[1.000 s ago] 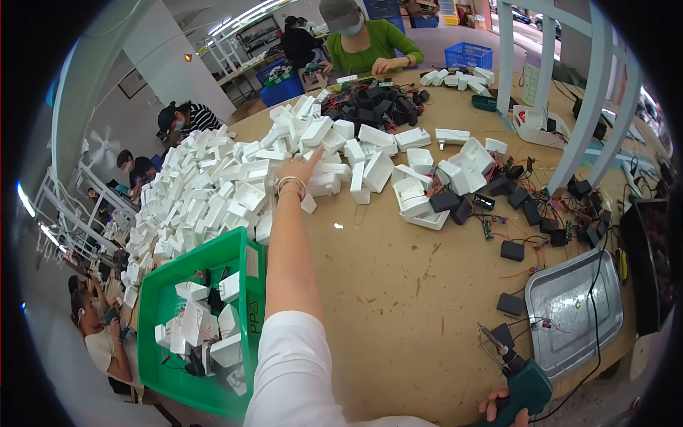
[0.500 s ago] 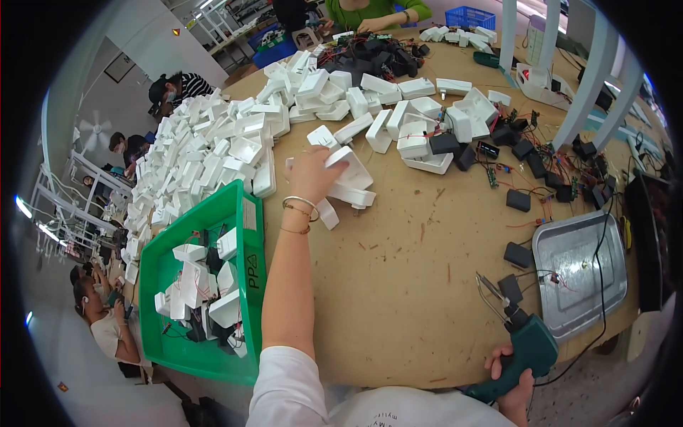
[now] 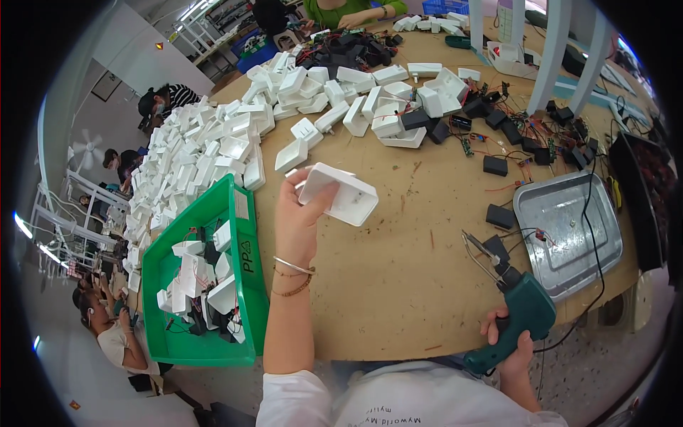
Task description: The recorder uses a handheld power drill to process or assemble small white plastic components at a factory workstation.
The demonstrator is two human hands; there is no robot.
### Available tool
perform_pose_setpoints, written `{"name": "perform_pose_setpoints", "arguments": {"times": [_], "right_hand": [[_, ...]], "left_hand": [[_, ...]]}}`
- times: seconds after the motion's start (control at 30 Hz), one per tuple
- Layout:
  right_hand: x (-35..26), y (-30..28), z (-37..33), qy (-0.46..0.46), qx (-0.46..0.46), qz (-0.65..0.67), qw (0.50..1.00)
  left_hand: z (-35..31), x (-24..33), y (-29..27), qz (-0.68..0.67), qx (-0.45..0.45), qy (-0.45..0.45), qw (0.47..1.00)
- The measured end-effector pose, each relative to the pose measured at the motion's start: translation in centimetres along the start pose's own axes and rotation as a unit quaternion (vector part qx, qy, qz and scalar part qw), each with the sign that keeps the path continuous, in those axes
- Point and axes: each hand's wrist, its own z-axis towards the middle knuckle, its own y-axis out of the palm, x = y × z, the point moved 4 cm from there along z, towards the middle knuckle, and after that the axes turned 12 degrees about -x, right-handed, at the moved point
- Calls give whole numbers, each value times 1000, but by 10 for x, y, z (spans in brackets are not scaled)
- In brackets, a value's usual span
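My left hand [image 3: 299, 217] is raised over the table with its fingers closed round an open white plastic casing [image 3: 348, 198], its hollow side up. A white edge shows behind the casing; whether that is a second piece, I cannot tell. Down at the table's near right edge, my right hand [image 3: 511, 345] grips a dark green soldering gun [image 3: 530, 309] by its handle. The gun's metal tip and feed tube point up and left, close to a small black box [image 3: 493, 249] with a wire. Several white casings [image 3: 292, 153] lie beyond my left hand.
A green bin [image 3: 247, 267] holding casings and wired parts stands at left, beside a large heap of white casings [image 3: 192, 146]. Black boxes and circuit boards [image 3: 530, 135] lie at the right, near a metal tray [image 3: 569, 267] crossed by a cable. Several people sit beyond.
My left hand has drawn back toward me from the casings, lifting a white casing off the table and turning it. My right hand still holds the soldering gun. The whole view has shifted slightly.
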Motion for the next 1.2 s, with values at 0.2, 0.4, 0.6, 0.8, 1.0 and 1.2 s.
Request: {"name": "perform_pose_setpoints", "arguments": {"times": [0.2,0.4,0.6,0.8,1.0,1.2], "right_hand": [[1,-3,0,-26,-33,-21,999],[0,0,0,-13,-50,-31,998],[-3,-1,1,-17,-34,-15,999],[-7,6,4,-15,-27,-11,999],[-5,8,2,9,-9,3,1000],[-8,5,0,22,-10,6,1000]], "left_hand": [[-30,-42,22,238,-81,36,967],[-62,-57,47,561,-177,81,805],[0,-14,52,464,-132,124,867],[154,-34,84,664,11,64,745],[219,-72,85,431,84,-77,895],[189,-28,91,50,-57,141,987]]}}
